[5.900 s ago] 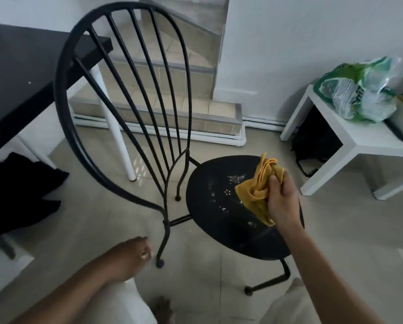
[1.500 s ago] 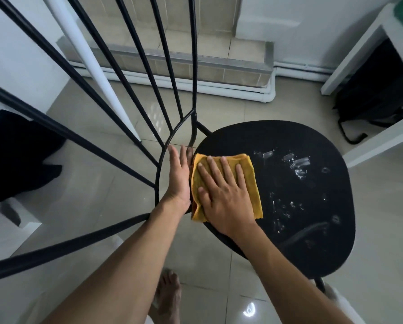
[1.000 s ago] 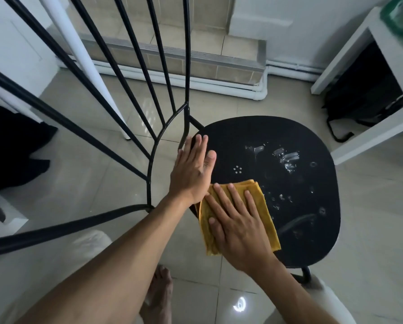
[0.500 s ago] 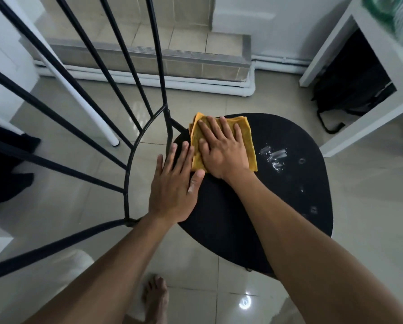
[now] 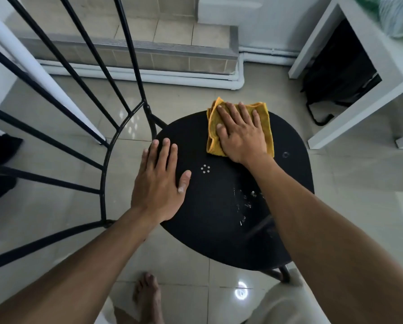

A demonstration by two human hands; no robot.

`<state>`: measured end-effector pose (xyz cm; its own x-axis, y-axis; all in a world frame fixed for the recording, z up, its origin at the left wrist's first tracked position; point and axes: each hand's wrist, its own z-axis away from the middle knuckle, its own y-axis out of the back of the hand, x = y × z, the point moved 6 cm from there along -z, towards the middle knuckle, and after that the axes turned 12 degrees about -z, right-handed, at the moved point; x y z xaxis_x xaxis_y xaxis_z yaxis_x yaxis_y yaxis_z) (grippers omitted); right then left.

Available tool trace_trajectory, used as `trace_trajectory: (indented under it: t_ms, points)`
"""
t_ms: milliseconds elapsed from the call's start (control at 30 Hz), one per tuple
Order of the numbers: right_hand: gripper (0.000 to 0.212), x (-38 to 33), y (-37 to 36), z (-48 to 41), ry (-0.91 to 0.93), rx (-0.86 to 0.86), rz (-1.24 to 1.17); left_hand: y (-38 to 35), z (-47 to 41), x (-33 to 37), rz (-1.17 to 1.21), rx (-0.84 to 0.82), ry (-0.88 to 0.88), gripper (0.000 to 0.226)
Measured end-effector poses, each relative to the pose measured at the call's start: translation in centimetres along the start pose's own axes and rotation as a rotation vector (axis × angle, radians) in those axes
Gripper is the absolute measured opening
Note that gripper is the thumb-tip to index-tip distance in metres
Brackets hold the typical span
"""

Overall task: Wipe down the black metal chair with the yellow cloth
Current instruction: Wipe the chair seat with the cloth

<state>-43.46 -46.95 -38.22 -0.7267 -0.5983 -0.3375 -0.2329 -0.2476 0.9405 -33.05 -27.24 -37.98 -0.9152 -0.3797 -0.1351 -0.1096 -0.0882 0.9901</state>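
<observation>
The black metal chair (image 5: 219, 218) fills the middle of the head view, its round seat below me and its curved barred back at the left. A folded yellow cloth (image 5: 267, 127) lies on the far edge of the seat. My right hand (image 5: 241, 134) presses flat on the cloth, fingers spread. My left hand (image 5: 158, 181) rests flat on the seat's left rim, holding nothing. Water droplets glisten on the seat near my right forearm.
A white side table (image 5: 387, 73) stands at the right with a black bag (image 5: 336, 73) under it and a green-and-white plastic bag on top. A tiled step (image 5: 135, 50) runs along the back. A white table leg (image 5: 39, 73) crosses behind the chair back. My bare foot (image 5: 147, 298) is below.
My right hand has slid the cloth to the right along the far edge of the seat. The droplets that were beside it are wiped away. My left hand stays on the left rim.
</observation>
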Motion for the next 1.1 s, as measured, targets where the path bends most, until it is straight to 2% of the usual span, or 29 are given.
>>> trace_trajectory:
  t_ms: [500,633,1100]
  points:
    - [0.056,6.0,2.2,5.2,-0.094,0.045,-0.007,-0.4,-0.4,0.2,0.050,0.028,0.047,0.082]
    - [0.056,6.8,2.6,7.6,-0.118,0.044,-0.014,-0.2,-0.2,0.3,0.066,0.056,0.072,0.078]
    - [0.057,5.3,1.4,18.8,-0.299,0.078,-0.051,0.2,-0.1,0.3,0.088,0.067,0.101,0.079]
